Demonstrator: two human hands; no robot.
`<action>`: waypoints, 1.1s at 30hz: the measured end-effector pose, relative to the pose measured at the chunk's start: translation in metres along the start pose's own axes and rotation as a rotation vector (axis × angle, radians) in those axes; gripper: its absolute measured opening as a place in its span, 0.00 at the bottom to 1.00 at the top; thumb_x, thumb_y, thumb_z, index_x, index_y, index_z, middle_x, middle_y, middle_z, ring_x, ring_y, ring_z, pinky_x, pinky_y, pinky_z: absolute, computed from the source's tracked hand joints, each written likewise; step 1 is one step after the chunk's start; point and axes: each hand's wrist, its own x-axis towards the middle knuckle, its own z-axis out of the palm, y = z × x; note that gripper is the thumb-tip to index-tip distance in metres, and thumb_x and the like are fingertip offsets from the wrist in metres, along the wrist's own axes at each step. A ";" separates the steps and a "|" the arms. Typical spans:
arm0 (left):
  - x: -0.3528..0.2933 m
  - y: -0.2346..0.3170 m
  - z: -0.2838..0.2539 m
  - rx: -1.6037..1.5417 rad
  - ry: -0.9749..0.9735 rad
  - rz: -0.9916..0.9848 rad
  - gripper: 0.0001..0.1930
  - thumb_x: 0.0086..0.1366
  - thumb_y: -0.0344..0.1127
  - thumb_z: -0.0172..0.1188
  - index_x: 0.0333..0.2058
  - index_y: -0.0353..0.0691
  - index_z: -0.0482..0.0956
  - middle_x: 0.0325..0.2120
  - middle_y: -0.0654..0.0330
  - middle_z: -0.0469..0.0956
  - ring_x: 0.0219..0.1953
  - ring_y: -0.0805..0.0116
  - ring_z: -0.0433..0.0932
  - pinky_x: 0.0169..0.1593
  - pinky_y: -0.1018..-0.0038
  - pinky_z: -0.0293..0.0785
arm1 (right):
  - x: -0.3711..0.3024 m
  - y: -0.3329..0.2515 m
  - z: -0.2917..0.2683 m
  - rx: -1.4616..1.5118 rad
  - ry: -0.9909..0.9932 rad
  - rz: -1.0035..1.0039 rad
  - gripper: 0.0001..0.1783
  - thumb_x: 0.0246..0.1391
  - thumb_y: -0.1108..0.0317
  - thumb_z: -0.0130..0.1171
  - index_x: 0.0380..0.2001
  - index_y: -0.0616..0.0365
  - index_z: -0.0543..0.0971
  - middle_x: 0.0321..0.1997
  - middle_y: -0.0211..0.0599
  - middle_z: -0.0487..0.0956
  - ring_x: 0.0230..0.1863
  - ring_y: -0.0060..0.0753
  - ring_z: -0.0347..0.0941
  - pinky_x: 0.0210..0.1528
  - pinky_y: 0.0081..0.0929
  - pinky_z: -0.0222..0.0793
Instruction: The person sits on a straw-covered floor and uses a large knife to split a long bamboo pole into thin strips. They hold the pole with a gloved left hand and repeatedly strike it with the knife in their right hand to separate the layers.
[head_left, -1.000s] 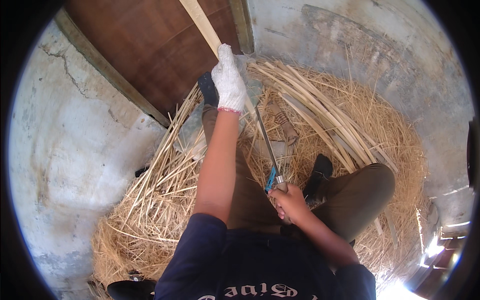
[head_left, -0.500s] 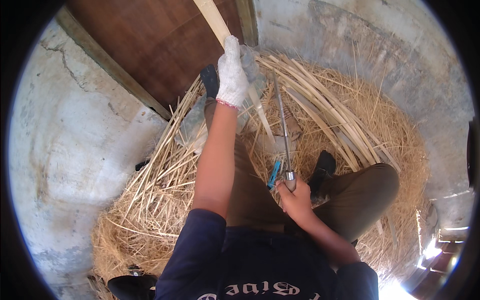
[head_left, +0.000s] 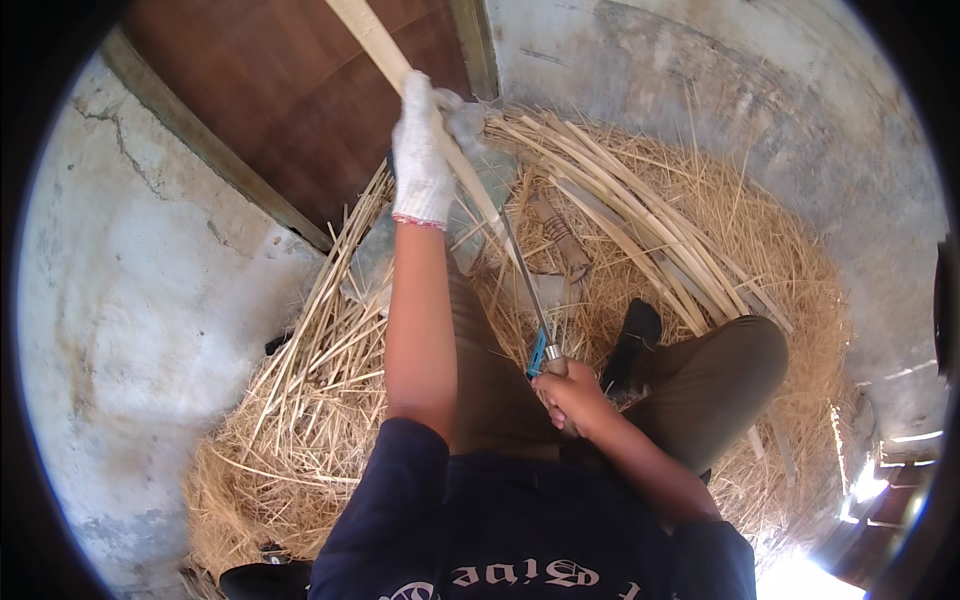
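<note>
My left hand [head_left: 424, 165], in a white knitted glove, is closed around a long pale bamboo strip [head_left: 372, 42]. The strip slants from the upper left down toward the middle. Bare and closed, my right hand [head_left: 576, 394] grips the handle of a long, narrow-bladed knife [head_left: 529, 283]. Its blade points up and away, with the tip against or just over the lower part of the strip; whether they touch I cannot tell. A small bright blue object [head_left: 538, 350] shows beside the knife's ferrule, its kind unclear.
Split bamboo strips [head_left: 655, 220] are heaped at the right, and thinner ones [head_left: 325, 290] lie at the left. Shavings [head_left: 290, 460] cover the floor around my legs. A short ridged wooden piece [head_left: 561, 238] lies ahead. A brown door [head_left: 290, 100] and concrete walls [head_left: 150, 300] stand close.
My left hand has moved left with the bamboo strip, which slants more now. The knife has tilted left, bringing its blade to the strip's lower part; my right hand has shifted slightly left and down.
</note>
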 end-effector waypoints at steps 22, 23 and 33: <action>0.006 0.027 -0.003 -0.163 -0.295 0.114 0.38 0.68 0.78 0.42 0.17 0.48 0.59 0.11 0.71 0.50 0.13 0.72 0.48 0.18 0.73 0.44 | -0.008 -0.007 -0.002 0.083 -0.013 0.021 0.12 0.63 0.67 0.59 0.30 0.57 0.67 0.14 0.29 0.66 0.08 0.24 0.62 0.10 0.28 0.58; 0.006 0.026 -0.003 -0.158 -0.282 0.120 0.38 0.68 0.78 0.42 0.17 0.48 0.59 0.11 0.71 0.50 0.13 0.72 0.48 0.18 0.73 0.44 | -0.011 -0.008 -0.001 0.042 0.018 -0.061 0.12 0.63 0.67 0.59 0.31 0.58 0.67 0.14 0.29 0.66 0.08 0.24 0.62 0.10 0.28 0.58; 0.006 0.020 0.017 -0.162 -0.195 0.093 0.38 0.68 0.79 0.39 0.18 0.49 0.60 0.12 0.71 0.50 0.14 0.73 0.48 0.19 0.73 0.43 | -0.009 0.006 0.006 -0.062 0.042 -0.098 0.12 0.65 0.65 0.58 0.34 0.59 0.68 0.16 0.29 0.66 0.09 0.23 0.63 0.11 0.28 0.60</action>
